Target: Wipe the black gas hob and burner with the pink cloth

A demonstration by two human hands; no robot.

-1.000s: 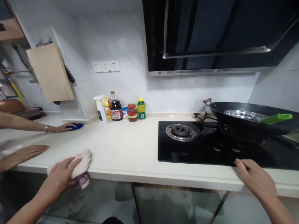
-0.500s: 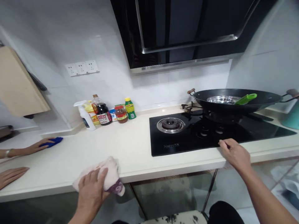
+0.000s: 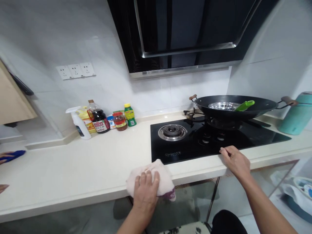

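My left hand [image 3: 145,190] presses a pale pink cloth [image 3: 156,172] with a purple corner onto the counter's front edge, close to the stove's near left corner. Its fingers lie over the cloth, and the purple end hangs past the edge. My right hand [image 3: 236,162] is curled into a fist and rests at the counter edge, by the front rim of the black gas stove [image 3: 190,156]. Nothing shows in its fingers.
A wok [image 3: 258,113] holding a metal strainer and a green-handled utensil sits on the stove, beside a teal flask [image 3: 293,117]. Bottles and jars, including a spray bottle [image 3: 79,125], line the wall. At far left, another person's hand holds a blue cloth [image 3: 16,155].
My left hand has slid the pink cloth right along the counter edge towards the stove. My right hand stays by the stove front. The view has turned slightly right.
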